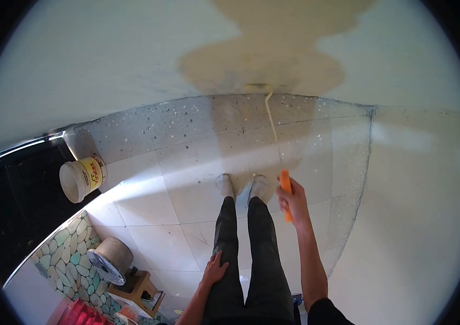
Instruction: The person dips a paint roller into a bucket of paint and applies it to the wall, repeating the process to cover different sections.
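Note:
My right hand (293, 199) is closed around the orange handle of a paint roller (285, 184). A thin rod runs forward from the handle, and its cream-coated bent frame (271, 115) reaches the foot of the wall. At its far end the roller head (259, 86) appears to touch the wall low down, just above the floor; it blends with the wall colour. My left hand (215, 269) holds nothing and lies on my left thigh with its fingers apart.
The pale wall (132, 59) meets a tiled floor (165, 179) spattered with paint. A paint bucket (81, 179) lies tipped at the left, by a dark doorway (24, 179). Nearer are a cable spool (112, 259), a wooden stool (136, 292) and a red plastic container (83, 314).

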`<state>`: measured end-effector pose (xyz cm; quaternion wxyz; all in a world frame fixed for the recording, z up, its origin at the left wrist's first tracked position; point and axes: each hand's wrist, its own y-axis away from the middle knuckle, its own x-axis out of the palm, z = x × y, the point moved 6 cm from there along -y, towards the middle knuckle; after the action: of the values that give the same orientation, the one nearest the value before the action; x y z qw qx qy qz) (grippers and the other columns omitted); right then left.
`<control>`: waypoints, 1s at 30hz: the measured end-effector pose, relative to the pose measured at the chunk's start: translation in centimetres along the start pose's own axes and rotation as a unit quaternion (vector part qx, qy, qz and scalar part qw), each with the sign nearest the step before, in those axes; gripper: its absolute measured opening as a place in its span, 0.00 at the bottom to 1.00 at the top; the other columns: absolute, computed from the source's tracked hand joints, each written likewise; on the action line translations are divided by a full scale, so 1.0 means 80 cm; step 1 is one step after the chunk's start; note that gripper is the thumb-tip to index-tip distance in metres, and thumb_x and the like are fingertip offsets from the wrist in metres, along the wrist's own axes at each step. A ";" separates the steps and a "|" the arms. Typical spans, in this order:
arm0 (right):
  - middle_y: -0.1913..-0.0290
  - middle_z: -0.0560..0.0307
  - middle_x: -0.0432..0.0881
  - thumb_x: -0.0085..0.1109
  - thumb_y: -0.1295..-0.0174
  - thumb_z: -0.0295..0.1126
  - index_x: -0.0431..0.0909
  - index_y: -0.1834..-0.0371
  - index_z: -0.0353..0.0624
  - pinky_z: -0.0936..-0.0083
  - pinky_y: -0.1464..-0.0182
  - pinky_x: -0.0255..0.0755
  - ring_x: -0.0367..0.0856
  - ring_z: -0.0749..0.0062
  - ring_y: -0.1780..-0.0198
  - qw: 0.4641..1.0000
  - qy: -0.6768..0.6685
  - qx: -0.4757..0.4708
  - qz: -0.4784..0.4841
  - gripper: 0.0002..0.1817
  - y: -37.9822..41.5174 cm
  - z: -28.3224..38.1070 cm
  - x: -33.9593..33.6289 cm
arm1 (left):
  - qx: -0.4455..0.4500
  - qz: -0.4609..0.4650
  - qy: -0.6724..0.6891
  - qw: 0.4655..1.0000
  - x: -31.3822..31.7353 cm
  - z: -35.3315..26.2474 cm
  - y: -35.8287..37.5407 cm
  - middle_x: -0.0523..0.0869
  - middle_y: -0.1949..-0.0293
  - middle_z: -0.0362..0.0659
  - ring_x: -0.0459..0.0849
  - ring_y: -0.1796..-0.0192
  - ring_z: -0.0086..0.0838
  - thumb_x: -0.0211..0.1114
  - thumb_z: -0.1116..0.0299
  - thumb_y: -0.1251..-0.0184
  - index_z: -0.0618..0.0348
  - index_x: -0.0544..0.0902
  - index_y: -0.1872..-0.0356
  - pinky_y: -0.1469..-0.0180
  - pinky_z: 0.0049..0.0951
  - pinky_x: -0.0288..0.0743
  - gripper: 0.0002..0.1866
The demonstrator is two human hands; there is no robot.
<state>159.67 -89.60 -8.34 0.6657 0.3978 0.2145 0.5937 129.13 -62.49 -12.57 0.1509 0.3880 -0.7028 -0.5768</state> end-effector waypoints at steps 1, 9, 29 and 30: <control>0.79 0.68 0.68 0.59 0.39 0.25 0.72 0.50 0.39 0.86 0.84 0.60 0.65 0.88 0.85 1.000 -0.007 0.017 -0.003 0.14 0.042 0.014 0.007 | -0.005 0.001 -0.011 1.000 -0.001 0.003 0.005 0.67 0.32 0.60 0.70 0.34 0.56 0.60 0.52 0.37 0.57 0.61 0.28 0.32 0.46 0.64 0.38; 0.77 0.66 0.70 0.55 0.33 0.33 0.72 0.47 0.38 0.89 0.89 0.58 0.62 0.90 0.88 0.998 0.027 0.017 -0.052 0.15 0.188 0.076 0.014 | -0.023 0.016 -0.013 1.000 -0.008 -0.006 0.009 0.66 0.31 0.60 0.69 0.33 0.56 0.60 0.52 0.36 0.56 0.60 0.27 0.31 0.45 0.63 0.38; 0.76 0.65 0.71 0.57 0.33 0.32 0.72 0.46 0.39 0.87 0.87 0.62 0.65 0.89 0.86 1.000 -0.029 -0.005 -0.009 0.16 0.162 0.050 0.033 | -0.017 0.012 -0.011 1.000 -0.003 -0.003 0.000 0.66 0.31 0.59 0.68 0.32 0.56 0.60 0.51 0.37 0.54 0.60 0.27 0.31 0.46 0.63 0.39; 0.76 0.65 0.71 0.57 0.33 0.32 0.72 0.46 0.39 0.87 0.87 0.62 0.65 0.89 0.86 0.999 -0.030 -0.002 -0.010 0.16 0.174 0.052 0.034 | -0.017 0.012 -0.018 1.000 -0.002 0.000 0.003 0.66 0.31 0.59 0.68 0.32 0.56 0.60 0.51 0.36 0.54 0.60 0.27 0.31 0.46 0.63 0.39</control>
<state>154.72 -88.46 5.56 0.6787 0.4118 0.1972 0.5752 129.14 -62.41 -12.31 0.1511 0.3665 -0.7004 -0.5936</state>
